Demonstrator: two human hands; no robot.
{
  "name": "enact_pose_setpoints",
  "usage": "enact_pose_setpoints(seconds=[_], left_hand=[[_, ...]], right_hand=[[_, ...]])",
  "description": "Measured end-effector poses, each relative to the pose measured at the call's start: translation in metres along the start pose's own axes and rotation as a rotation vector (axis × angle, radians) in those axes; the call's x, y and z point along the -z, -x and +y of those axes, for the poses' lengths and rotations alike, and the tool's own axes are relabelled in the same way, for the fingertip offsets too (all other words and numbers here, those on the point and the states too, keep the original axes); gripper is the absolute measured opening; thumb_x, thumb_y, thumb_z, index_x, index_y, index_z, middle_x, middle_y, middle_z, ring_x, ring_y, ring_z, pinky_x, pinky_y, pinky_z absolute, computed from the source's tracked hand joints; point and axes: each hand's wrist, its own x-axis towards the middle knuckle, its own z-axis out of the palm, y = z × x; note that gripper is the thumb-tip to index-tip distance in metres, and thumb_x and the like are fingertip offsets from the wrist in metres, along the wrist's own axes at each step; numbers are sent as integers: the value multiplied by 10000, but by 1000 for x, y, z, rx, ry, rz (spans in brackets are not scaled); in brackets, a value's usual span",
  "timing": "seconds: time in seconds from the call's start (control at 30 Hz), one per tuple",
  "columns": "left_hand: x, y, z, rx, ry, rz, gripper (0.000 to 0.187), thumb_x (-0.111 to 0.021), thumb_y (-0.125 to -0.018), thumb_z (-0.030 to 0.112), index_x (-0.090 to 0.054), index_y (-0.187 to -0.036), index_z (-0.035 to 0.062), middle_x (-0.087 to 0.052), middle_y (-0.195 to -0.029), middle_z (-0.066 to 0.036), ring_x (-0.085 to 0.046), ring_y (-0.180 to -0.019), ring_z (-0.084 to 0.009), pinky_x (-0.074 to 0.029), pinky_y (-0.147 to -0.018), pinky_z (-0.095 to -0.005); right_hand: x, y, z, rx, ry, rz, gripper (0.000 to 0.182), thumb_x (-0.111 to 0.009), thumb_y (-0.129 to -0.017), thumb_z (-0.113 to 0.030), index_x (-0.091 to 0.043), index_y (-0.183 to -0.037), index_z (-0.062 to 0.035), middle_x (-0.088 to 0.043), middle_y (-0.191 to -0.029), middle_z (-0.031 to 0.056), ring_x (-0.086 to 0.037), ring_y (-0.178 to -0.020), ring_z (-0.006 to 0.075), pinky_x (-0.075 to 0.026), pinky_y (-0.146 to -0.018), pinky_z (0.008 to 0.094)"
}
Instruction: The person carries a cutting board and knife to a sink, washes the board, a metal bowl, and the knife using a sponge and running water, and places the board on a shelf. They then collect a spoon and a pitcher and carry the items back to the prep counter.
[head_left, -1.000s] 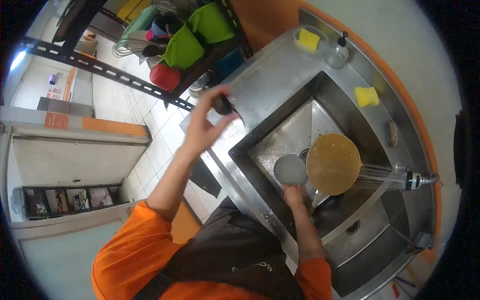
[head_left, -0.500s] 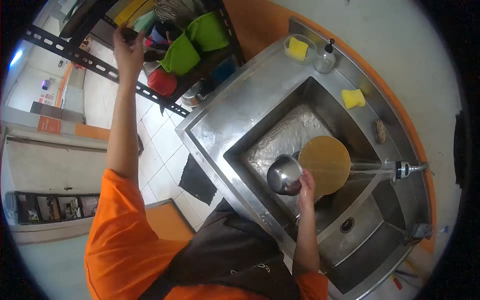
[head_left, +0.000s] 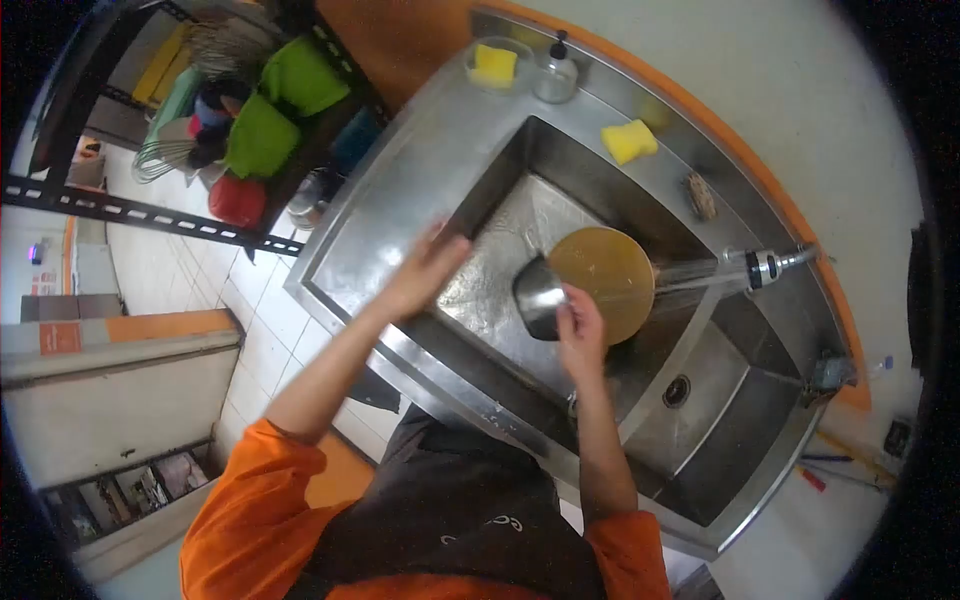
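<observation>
My right hand (head_left: 581,328) grips a small stainless steel bowl (head_left: 538,300) by its rim, over the large sink basin (head_left: 500,225). The bowl is tilted and its inside is mostly hidden. Just beyond it, a round gold-coloured disc (head_left: 612,275) is in the basin, partly covered by my right hand and the bowl. Water sprays from the faucet (head_left: 765,268) onto the disc. My left hand (head_left: 428,272), fingers stretched out and holding nothing, hovers near the basin's left edge, apart from the bowl.
A shelf (head_left: 150,222) at upper left carries green containers (head_left: 262,135), a red cup (head_left: 237,202) and whisks. Along the sink's back ledge are a boxed yellow sponge (head_left: 495,65), a pump bottle (head_left: 555,75), another yellow sponge (head_left: 629,142) and a brownish scrubber (head_left: 702,197). A smaller basin (head_left: 690,420) adjoins.
My left hand has come down from the shelf to the sink's left side. In my right hand the bowl has turned more onto its side. The whole view has shifted.
</observation>
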Motion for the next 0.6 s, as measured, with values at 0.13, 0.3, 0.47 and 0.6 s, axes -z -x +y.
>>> enact_pose_setpoints(seconds=[0.13, 0.3, 0.47, 0.6], left_hand=[[-83, 12, -10, 472, 511, -365, 903, -555, -937, 451, 11, -1561, 126, -331, -1503, -177, -384, -1357, -290, -446, -1008, -486], [-104, -7, -47, 492, 545, -339, 830, -500, -887, 279, -13, -1556, 220, -327, -1465, -143, -374, -1330, -290, -506, -914, -486], [-109, -3, -27, 479, 518, -344, 781, -500, -855, 205, -114, -1532, 244, -373, -1402, -145, -428, -1253, -307, -474, -941, -510], [-128, 0, -13, 519, 450, -309, 744, -480, -865, 182, -151, -1529, 243, -411, -1368, -142, -452, -1213, -297, -475, -930, -517]], right_hand=[[-29, 5, -17, 51, 12, -261, 314, -573, -942, -84, -601, -1241, 6, -670, -1173, 158, -645, -1046, 201, -494, -903, 323], [18, -78, 12, -98, 287, -378, 234, -581, -938, -109, -663, -1133, -10, -701, -1046, 98, -651, -935, 182, -517, -825, 345], [69, -253, 12, 391, 915, 179, 402, -606, -894, -242, -582, -1256, -69, -603, -1245, 190, -508, -1219, 382, -409, -1009, 491], [72, -288, 14, 336, 1213, 209, 408, -625, -861, -212, -591, -1254, -108, -585, -1292, 140, -445, -1294, 344, -395, -1002, 545]])
